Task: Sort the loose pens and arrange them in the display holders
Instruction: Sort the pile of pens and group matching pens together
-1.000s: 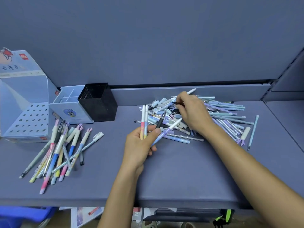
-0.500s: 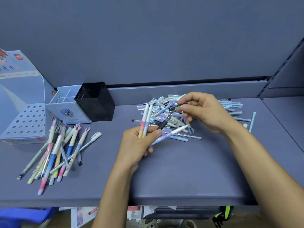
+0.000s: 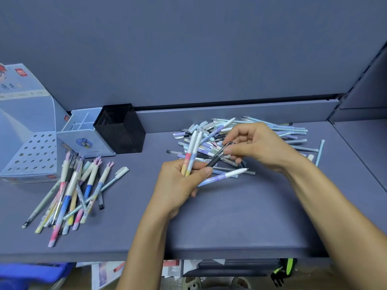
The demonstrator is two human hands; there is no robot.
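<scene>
- The left hand is curled round a bunch of pens, low on their barrels. Two pastel pens stand upright, a purple-and-white pen splays out to the right, and a black pen leans between them.
- The right hand pinches the clip end of the black pen between thumb and forefinger. Its other fingers are loosely curled above the heap of pens at the back right of the shelf.
- The step looks like either seating the black pen in the bunch or drawing it out; I cannot tell which. Either way, slide it along its own length so its neighbours are not levered loose.
- The left thumb should ease only slightly, because the splayed purple-and-white pen looks likeliest to slip.
- The black pen differs from the pastel ones, so it probably belongs apart from them. That may mean the black mesh holder rather than the blue divided holder or the perforated stand.
- A second group of pens lies fanned in front of those holders, well apart from the heap; avoid mixing the two.
</scene>
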